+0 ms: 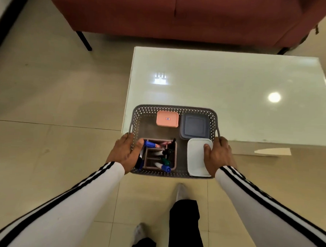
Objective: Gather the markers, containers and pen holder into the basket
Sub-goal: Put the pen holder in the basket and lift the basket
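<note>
Grey perforated plastic forms the rectangular basket, which is held at the near left corner of the glossy white table, its far half over the tabletop and its near half past the table's edge, above the beige tiled floor. Inside it, a brown compartmented pen holder sits at the near left, with blue, green and black capped markers lying across and in its slots; a peach square lidded container lies at the far middle, a dark blue-grey square lidded container at the far right, and a white rectangular lidded container at the near right (its far edge overlapping the blue-grey one). The left hand grips the basket's left rim, fingers curled over the outside and thumb inside against the markers. The right hand clasps the right rim, fingers wrapped outside, thumb pressed on the white lid. Both arms wear white sleeves with black stripes. A dark red sofa stands beyond the table.
</note>
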